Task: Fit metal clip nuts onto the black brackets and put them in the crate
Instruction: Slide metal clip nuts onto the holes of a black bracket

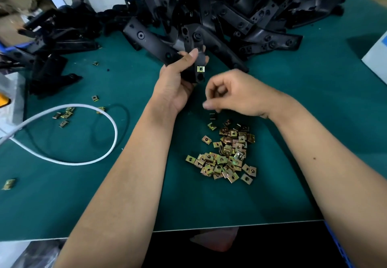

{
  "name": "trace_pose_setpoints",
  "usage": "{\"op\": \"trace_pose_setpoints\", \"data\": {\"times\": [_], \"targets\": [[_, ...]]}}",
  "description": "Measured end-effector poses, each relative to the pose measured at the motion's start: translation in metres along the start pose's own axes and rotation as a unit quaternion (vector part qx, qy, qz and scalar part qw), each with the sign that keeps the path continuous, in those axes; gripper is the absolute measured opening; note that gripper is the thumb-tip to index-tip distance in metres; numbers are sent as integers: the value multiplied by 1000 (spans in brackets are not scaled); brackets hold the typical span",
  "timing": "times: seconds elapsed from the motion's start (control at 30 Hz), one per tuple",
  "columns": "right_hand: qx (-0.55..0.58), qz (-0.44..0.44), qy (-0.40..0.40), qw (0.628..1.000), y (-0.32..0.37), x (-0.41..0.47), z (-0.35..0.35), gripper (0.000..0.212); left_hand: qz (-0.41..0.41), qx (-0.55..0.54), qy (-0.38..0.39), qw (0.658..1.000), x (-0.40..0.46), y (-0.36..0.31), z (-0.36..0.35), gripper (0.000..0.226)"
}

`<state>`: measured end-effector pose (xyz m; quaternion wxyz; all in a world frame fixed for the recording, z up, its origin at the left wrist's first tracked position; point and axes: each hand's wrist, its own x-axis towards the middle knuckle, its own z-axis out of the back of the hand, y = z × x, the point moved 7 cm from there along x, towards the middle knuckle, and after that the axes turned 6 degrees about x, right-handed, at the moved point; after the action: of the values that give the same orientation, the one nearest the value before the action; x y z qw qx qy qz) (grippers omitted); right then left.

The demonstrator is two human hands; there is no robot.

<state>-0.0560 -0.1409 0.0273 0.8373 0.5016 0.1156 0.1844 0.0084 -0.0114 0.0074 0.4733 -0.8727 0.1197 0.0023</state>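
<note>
Centrally, left hand (178,83) grips bracket (193,58) above clip nuts (228,154).

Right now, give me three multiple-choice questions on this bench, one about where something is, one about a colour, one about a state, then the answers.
1. Where does the main pile of clip nuts lie?
A. On the mat below the right hand
B. Inside a crate
C. On top of the bracket heap

2. What colour is the cable looped on the mat?
A. Red
B. White
C. Yellow

3. What state is the bracket in the left hand in?
A. Bare, no nut
B. Snapped in two
C. One nut fitted on it

Answers: 1 A, the nuts lie loose on the green mat under that hand. 2 B, the loop is plainly white. 3 C, a brass-coloured nut sits on its edge.
</note>
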Motion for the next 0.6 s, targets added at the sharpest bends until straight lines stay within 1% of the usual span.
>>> {"op": "trace_pose_setpoints", "data": {"times": [0.07,0.13,0.23,0.3,0.4,0.43,0.47,0.53,0.57,0.6], "targets": [[126,12,-87,988,-5,2,7,13,2,15,9,1000,0,0,0,10],[243,18,-162,956,-13,2,15,8,6,26,20,999,-1,1,-1,5],[333,30,-237,912,-21,1,25,9,13,50,31,998,-4,0,-2,11],[349,34,-276,895,-23,-1,30,10,16,70,41,997,-5,-1,-3,17],[349,40,-321,880,-24,-6,34,14,9,77,59,995,-8,-4,-6,30],[350,44,-333,875,-24,-7,35,14,5,77,65,995,-8,-4,-7,31],[351,46,-342,871,-24,-7,36,12,3,81,70,994,-9,-5,-8,29],[355,42,-353,865,-24,-7,38,7,7,96,83,992,-11,-3,-10,17],[358,39,-356,863,-24,-6,38,8,10,106,93,990,-12,-1,-12,9],[363,36,-355,861,-25,-6,38,10,11,119,104,987,-14,1,-15,8]]}}
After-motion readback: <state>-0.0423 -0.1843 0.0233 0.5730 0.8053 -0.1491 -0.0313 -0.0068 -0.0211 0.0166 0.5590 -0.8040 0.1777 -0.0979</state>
